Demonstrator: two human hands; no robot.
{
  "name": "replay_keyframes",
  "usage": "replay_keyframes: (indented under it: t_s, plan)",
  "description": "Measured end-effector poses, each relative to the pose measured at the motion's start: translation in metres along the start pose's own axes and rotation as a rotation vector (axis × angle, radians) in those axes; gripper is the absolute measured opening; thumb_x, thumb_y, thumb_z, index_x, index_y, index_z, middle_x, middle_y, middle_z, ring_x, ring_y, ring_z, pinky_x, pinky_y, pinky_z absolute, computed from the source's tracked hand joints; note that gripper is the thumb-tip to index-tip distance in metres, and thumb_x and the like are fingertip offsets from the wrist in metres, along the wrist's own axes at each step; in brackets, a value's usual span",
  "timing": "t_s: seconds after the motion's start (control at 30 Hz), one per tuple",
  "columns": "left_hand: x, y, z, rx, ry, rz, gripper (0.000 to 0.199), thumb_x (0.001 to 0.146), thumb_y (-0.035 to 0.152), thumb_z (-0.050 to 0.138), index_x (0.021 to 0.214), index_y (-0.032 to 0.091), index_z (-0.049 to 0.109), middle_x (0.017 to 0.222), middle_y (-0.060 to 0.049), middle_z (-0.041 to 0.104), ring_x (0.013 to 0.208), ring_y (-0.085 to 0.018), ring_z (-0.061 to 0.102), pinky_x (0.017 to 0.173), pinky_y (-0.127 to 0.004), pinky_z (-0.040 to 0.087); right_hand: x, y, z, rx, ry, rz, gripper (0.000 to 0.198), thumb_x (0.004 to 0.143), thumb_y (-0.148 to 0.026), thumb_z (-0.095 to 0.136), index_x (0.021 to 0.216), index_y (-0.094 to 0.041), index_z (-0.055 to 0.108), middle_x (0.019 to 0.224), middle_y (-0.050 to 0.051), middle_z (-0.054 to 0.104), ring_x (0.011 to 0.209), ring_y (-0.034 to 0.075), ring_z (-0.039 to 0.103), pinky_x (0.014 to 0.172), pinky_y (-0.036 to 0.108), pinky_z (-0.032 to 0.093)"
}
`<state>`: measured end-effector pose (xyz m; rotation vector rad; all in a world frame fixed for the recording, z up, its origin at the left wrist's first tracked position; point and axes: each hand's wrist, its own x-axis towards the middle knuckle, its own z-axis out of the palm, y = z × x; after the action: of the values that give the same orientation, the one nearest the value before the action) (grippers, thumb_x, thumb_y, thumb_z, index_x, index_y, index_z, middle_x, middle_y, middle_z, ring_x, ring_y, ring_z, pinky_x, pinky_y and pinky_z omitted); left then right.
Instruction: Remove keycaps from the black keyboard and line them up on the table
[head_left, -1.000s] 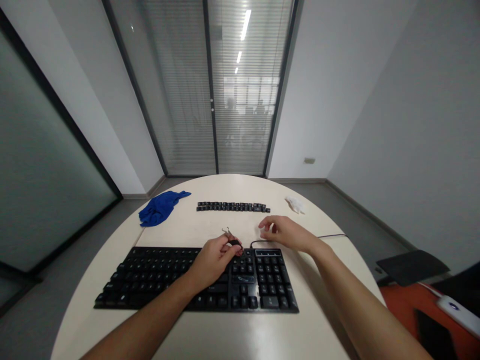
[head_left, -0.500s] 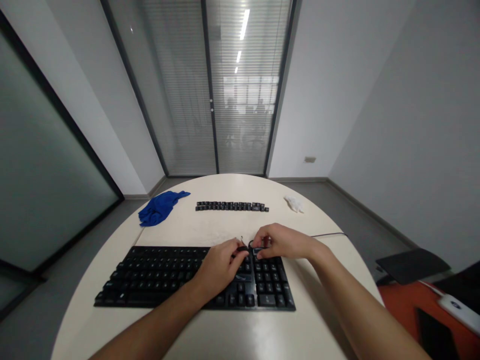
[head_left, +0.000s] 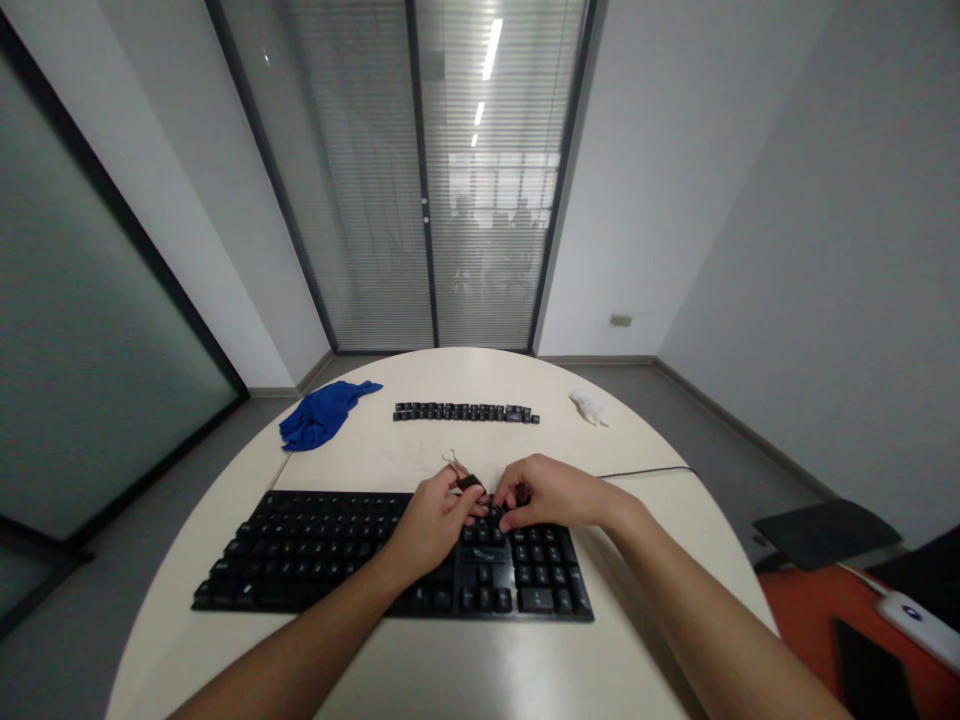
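A black keyboard (head_left: 330,550) lies across the near part of the table, its keys facing up. My left hand (head_left: 435,515) is closed around a small tool with a dark handle and thin wire prongs, which looks like a keycap puller (head_left: 470,482); the prongs point up and away from me. Bent over the keys right of the keyboard's middle, my right hand (head_left: 547,492) has thumb and fingers drawn together on the top keys there. Whether a key is between those fingertips is hidden. Both hands' fingertips are close together.
Loose black keycaps (head_left: 465,412) stand in two rows beyond the keyboard. A blue cloth (head_left: 322,415) lies at the far left, a crumpled white tissue (head_left: 589,407) at the far right. A thin cable (head_left: 645,471) runs right across the table (head_left: 450,670). An orange seat (head_left: 806,610) is at the right.
My right hand has shifted left from the number pad's top to the neighbouring keys. My left hand has drawn slightly left, and the puller's wire prongs now stick up more visibly.
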<state>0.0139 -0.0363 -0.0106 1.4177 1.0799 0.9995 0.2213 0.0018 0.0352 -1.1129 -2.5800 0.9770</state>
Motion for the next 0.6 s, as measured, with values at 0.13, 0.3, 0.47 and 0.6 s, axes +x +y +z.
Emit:
replay_keyframes:
  t_s: [0.13,0.3,0.47,0.6]
  plan:
    - [0.0,0.0,0.0,-0.028,0.043,-0.024,0.025,0.085,0.039,0.063,0.089,0.017,0.052,0.085,-0.008,0.073,0.074,-0.019,0.074,0.06,-0.024,0.056,0.001,0.001,0.002,0.074,0.007,-0.008,0.029,0.075,-0.035,0.074,0.098,-0.019,0.071,0.077,-0.001,0.07,0.065,0.013,0.062,0.058,0.022,0.042]
    - [0.005,0.005,-0.004,-0.064,0.136,-0.048,0.028,0.084,0.041,0.064,0.084,0.016,0.051,0.083,-0.006,0.07,0.068,-0.018,0.073,0.054,-0.023,0.056,0.003,-0.008,0.003,0.105,0.099,-0.093,0.025,0.077,-0.026,0.072,0.1,-0.019,0.067,0.079,-0.001,0.07,0.069,0.013,0.062,0.064,0.023,0.046]
    - [0.009,0.007,-0.009,-0.107,0.2,-0.07,0.029,0.083,0.041,0.064,0.084,0.016,0.051,0.081,-0.005,0.069,0.063,-0.016,0.071,0.051,-0.022,0.056,0.004,-0.017,0.0,-0.074,0.198,-0.163,0.021,0.082,-0.025,0.067,0.103,-0.022,0.07,0.083,0.0,0.069,0.072,0.014,0.061,0.068,0.024,0.045]
    - [0.009,0.004,-0.01,-0.104,0.196,-0.055,0.03,0.082,0.043,0.064,0.085,0.016,0.051,0.082,-0.005,0.068,0.063,-0.015,0.071,0.05,-0.022,0.056,0.003,-0.017,-0.002,-0.132,0.162,-0.208,0.019,0.085,-0.024,0.064,0.101,-0.023,0.073,0.089,0.002,0.071,0.076,0.014,0.062,0.07,0.024,0.045]
